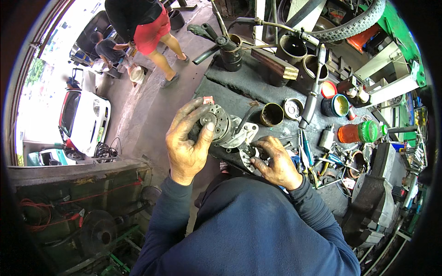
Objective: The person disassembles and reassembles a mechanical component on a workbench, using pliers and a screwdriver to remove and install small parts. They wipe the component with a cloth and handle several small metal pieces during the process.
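Note:
A metal motor part [223, 120] is held over the near edge of the dark workbench [221, 94]. Its round face has a ring of holes, and a silvery cast housing [241, 137] with bolt lugs sits behind it. My left hand [186, 145] is closed round the round end, thumb on the face and fingers over the far side. At the housing's lower right, my right hand [278, 165] has thumb and fingers pinched together against a small dark piece, too shadowed to name. Just beyond the part, an open tin [271, 114] and a round metal cap [293, 109] stand on the bench.
Screwdrivers [306, 149], pliers and loose tools crowd the right side, near a green-lidded jar [354, 132] of reddish liquid. Metal cans [292, 48] and a wooden block [276, 64] stand farther back. Two people [147, 27] and a white car [87, 119] are at left.

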`<control>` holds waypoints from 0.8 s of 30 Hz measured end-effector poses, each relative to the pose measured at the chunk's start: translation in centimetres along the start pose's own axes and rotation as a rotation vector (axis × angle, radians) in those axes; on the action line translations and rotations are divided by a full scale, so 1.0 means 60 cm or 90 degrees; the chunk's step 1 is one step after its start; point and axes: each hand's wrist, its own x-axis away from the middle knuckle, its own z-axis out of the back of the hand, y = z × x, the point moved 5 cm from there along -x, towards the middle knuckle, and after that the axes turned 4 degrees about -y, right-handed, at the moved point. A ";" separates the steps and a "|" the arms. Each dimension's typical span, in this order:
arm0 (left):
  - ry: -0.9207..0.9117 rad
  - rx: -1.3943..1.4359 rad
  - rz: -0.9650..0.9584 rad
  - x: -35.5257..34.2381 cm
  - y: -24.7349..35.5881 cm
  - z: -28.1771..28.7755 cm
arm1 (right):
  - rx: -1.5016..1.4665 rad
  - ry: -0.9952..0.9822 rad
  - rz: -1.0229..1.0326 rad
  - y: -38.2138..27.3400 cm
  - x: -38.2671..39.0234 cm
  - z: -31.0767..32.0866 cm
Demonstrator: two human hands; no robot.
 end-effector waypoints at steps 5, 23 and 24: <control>0.130 0.146 0.127 0.010 -0.022 -0.027 | -0.045 0.040 -0.016 0.028 0.045 0.029; 0.131 0.333 0.084 0.041 -0.039 0.008 | 0.424 0.145 -0.215 0.298 -0.017 0.136; 0.169 0.429 0.076 0.042 -0.049 0.024 | 0.396 0.157 -0.205 0.321 -0.028 0.130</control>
